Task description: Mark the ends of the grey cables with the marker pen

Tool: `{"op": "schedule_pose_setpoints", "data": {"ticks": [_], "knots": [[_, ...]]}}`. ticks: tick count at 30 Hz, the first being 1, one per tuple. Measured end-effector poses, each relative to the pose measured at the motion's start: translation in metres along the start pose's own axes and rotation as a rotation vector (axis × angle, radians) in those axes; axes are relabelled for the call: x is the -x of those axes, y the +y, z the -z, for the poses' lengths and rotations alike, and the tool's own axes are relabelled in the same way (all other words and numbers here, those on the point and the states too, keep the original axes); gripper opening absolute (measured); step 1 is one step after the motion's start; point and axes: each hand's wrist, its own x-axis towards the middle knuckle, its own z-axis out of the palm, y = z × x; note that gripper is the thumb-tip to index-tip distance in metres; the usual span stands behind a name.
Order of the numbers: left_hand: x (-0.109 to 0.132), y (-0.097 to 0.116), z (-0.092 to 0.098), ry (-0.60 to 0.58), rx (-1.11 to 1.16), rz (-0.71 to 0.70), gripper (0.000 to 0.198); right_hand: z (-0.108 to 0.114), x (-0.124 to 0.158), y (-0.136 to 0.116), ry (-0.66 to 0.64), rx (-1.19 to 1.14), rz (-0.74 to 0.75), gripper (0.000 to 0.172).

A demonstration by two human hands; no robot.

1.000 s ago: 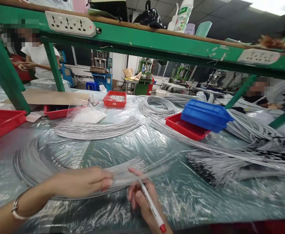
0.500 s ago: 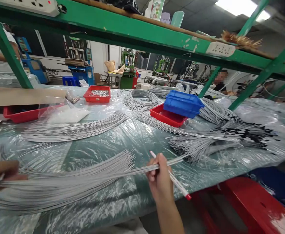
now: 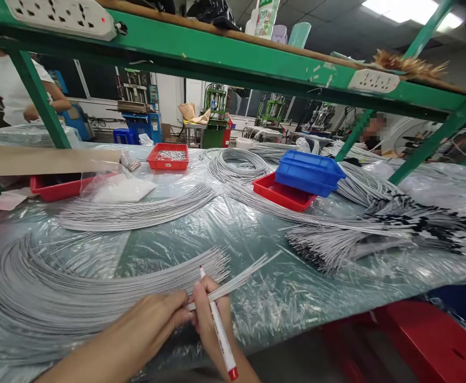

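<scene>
In my right hand (image 3: 213,314) are a white marker pen (image 3: 222,335) with a red end and a thin bunch of grey cables (image 3: 244,274). The pen slants across the hand with its dark tip upward. Beyond the fingers, the cable ends stick out to the right. My left hand (image 3: 163,316) is closed on the same bunch, right beside the right hand. Behind both hands, a large curved bundle of grey cables (image 3: 77,287) lies on the plastic-covered table (image 3: 289,308), its cut ends pointing right.
A second cable bundle (image 3: 149,210) lies farther back. Blue trays (image 3: 310,170) rest over a red tray (image 3: 283,194); another red tray (image 3: 168,157) holds small metal parts. Black-tipped cables (image 3: 420,218) lie at right. A green shelf frame (image 3: 233,50) crosses overhead. A person (image 3: 13,90) stands at far left.
My left hand has come from the far left to beside my right hand. The right hand has moved left and down with the pen and cables. The view has shifted slightly left.
</scene>
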Motion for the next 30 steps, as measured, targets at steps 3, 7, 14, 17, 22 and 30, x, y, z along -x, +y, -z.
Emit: {"op": "schedule_pose_setpoints", "data": {"ticks": [3,7,14,17,22,30], "knots": [[-0.003,-0.001,0.01,-0.055,0.012,0.038,0.036,0.033,-0.012,-0.013,0.097,-0.01,0.085,0.035],[0.003,-0.003,0.032,-0.2,-0.027,0.068,0.04,0.089,-0.035,-0.036,0.313,-0.102,0.21,0.042],[-0.003,0.01,0.035,-0.269,-0.033,0.039,0.042,0.082,-0.027,-0.04,-0.103,-0.018,0.142,0.036],[-0.011,0.016,0.026,-0.278,0.043,0.023,0.041,0.056,-0.013,-0.038,-0.325,-0.002,0.103,0.035],[-0.02,0.02,0.018,-0.211,0.185,0.017,0.04,0.056,-0.009,-0.035,-0.298,0.025,0.164,0.034],[-0.017,0.023,0.027,-0.237,0.296,0.02,0.032,0.079,-0.008,-0.031,-0.386,0.211,-0.139,0.042]]}}
